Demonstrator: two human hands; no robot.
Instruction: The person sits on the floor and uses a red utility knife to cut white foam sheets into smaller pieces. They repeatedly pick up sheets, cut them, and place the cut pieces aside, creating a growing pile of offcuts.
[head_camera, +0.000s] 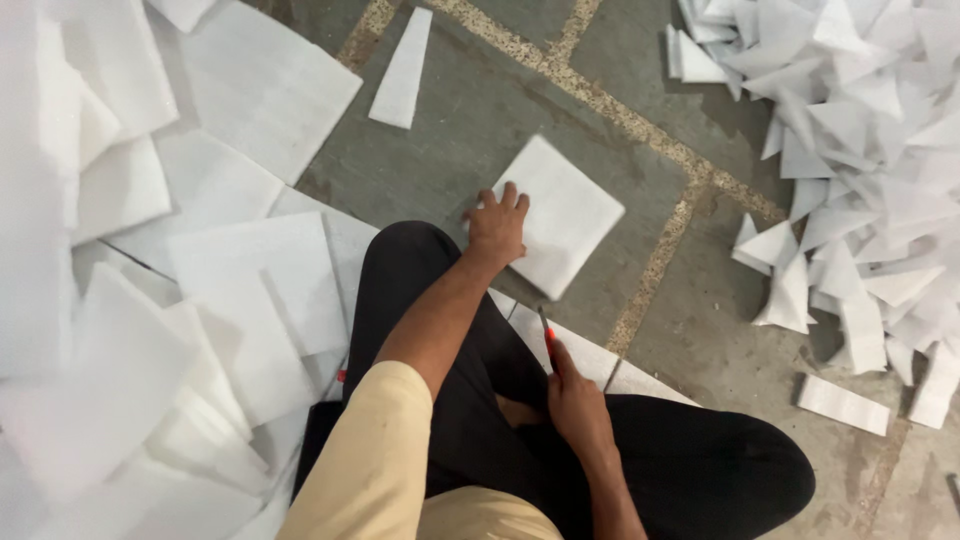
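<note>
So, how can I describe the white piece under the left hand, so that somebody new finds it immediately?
Start from the grey stone floor with its speckled joint lines. In the bare middle, ahead of the black-trousered knee, lies one white square sheet, with the left hand on its near corner. Unlike the pile of big sheets and the heap of triangular offcuts, it lies alone.
</note>
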